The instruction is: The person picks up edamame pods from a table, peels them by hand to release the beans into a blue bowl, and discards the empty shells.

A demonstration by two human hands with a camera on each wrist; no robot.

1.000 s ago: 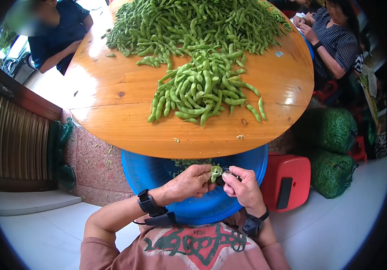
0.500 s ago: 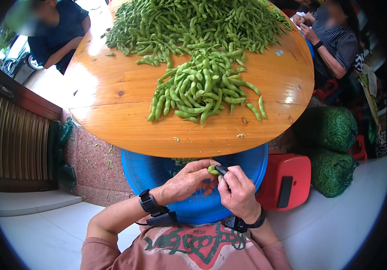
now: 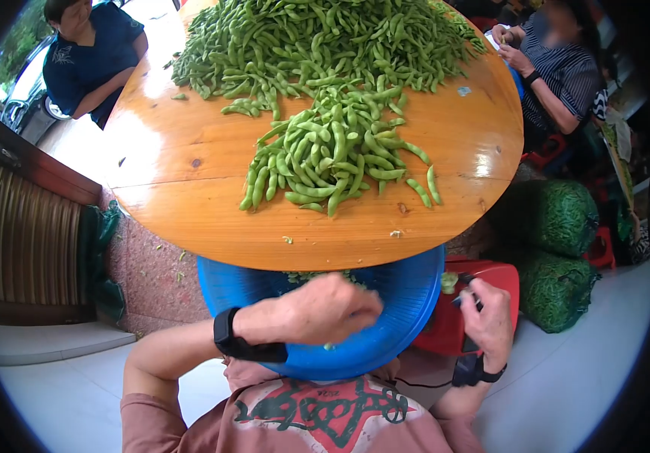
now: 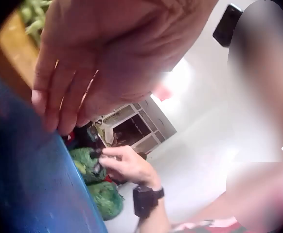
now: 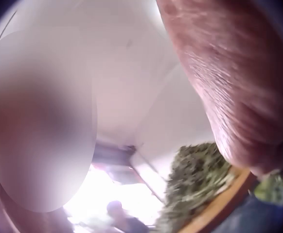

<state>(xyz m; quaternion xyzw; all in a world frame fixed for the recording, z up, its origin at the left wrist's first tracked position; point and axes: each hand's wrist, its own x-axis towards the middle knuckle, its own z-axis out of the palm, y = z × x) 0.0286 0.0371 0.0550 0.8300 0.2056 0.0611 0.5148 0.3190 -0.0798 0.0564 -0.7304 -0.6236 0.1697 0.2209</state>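
In the head view my left hand is over the blue basin, blurred. The left wrist view shows its fingers extended side by side, holding nothing visible. A small green piece shows just below that hand. My right hand, right of the basin above a red stool, grips a small dark tool. A green pod piece is at the tool's end. Green pods lie in a pile on the wooden table.
A larger heap of pods covers the table's far part. Green net sacks stand at the right. One person sits at the left; another, at the right, works with both hands. A shutter is on the left.
My hands have separated: the right moved right with the tool and a green piece, off the basin. The left hand has turned over and its fingers have straightened. The view has shifted slightly.
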